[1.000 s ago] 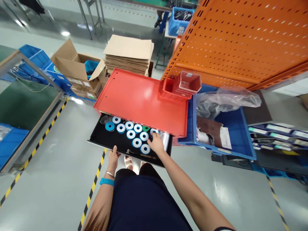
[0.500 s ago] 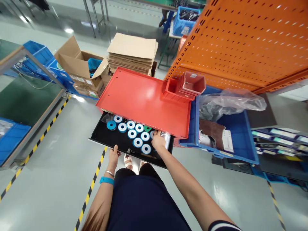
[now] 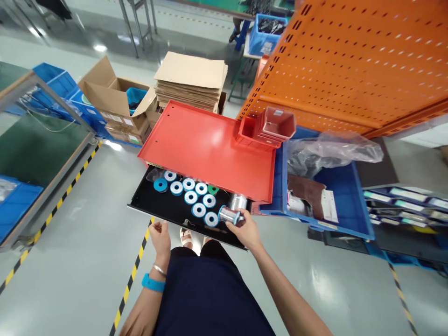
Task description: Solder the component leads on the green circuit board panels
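My right hand (image 3: 247,228) holds a spool of solder wire (image 3: 228,214) by its end, over the right part of the open black drawer (image 3: 150,198). The spool lies on its side, silvery wire between blue-edged flanges. Several more spools (image 3: 191,197) stand in the drawer with white or blue ends up, among them a green one (image 3: 213,189). A larger silvery roll (image 3: 238,201) lies behind my right hand. In front of the drawer's left front edge, my left hand (image 3: 161,239) hangs apart from it, fingers curled and nothing visible in them.
Above the drawer is a red cabinet top (image 3: 206,144) with red bins (image 3: 276,125) at its right. A blue crate (image 3: 350,196) holding plastic wrap stands to the right. Stacked cardboard (image 3: 191,72) and an open carton (image 3: 105,100) are behind; an orange perforated panel (image 3: 336,60) rises at right.
My right hand has lifted a spool of solder wire and moved right and toward me. My left hand has come off the drawer's front edge, and its fingers have curled.
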Available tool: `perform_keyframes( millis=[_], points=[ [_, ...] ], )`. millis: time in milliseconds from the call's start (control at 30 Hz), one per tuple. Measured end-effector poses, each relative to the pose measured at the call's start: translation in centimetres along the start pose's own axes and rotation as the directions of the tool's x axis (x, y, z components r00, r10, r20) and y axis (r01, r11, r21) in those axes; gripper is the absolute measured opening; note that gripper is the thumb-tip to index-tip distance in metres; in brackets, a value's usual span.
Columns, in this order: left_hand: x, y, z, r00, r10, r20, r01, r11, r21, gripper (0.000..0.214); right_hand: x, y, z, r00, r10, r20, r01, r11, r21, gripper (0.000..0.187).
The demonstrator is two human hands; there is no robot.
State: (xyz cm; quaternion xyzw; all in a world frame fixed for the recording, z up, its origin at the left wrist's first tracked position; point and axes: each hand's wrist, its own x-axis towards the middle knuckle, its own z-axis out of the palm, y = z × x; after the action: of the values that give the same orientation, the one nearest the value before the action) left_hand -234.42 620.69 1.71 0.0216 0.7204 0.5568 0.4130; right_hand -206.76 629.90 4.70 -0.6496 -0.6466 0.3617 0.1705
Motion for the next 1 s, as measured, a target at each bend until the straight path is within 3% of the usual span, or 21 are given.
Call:
perform_keyframes(
  millis=[100, 167, 233, 300, 400, 533, 633, 1000],
  points=[
    [-4.1, 1.3, 2.6, 0.964, -0.024, 0.264, 0.042, 0.997, -0.06, 0.03, -2.9, -1.7, -0.6, 0.995, -0.046, -0.087, 0.062, 0.98, 0.191, 0.052],
    [-6.9, 2.3, 5.2, 0.864, -0.06, 0.5, 0.117, 0.99, -0.084, 0.042, -4.1, -3.5, -0.5, 0.984, -0.086, -0.158, 0.13, 0.948, 0.29, 0.052],
    [-9.2, 3.4, 7.6, 0.726, -0.08, 0.684, 0.202, 0.974, -0.101, 0.059, -4.8, -5.3, -0.5, 0.964, -0.13, -0.234, 0.209, 0.911, 0.357, 0.051],
    [-10.9, 4.5, 9.4, 0.625, -0.078, 0.776, 0.267, 0.956, -0.119, 0.063, -5.2, -6.8, -1.0, 0.936, -0.173, -0.308, 0.289, 0.876, 0.386, 0.053],
    [-12.0, 5.7, 10.3, 0.554, -0.063, 0.83, 0.328, 0.933, -0.148, 0.062, -5.3, -8.1, -2.8, 0.912, -0.253, -0.323, 0.372, 0.844, 0.387, 0.053],
    [-11.8, 6.2, 9.9, 0.525, -0.057, 0.849, 0.362, 0.918, -0.162, 0.058, -4.5, -9.3, -5.7, 0.933, -0.257, -0.254, 0.338, 0.865, 0.37, 0.027],
    [-11.5, 6.1, 9.7, 0.535, -0.056, 0.843, 0.364, 0.916, -0.17, 0.052, -3.8, -10.4, -6.7, 0.95, -0.232, -0.208, 0.296, 0.883, 0.364, 0.026],
    [-10.8, 6.7, 9.1, 0.581, -0.041, 0.813, 0.338, 0.921, -0.195, 0.039, -3.3, -12.0, -6.2, 0.976, -0.155, -0.151, 0.205, 0.886, 0.416, 0.022]
  ],
)
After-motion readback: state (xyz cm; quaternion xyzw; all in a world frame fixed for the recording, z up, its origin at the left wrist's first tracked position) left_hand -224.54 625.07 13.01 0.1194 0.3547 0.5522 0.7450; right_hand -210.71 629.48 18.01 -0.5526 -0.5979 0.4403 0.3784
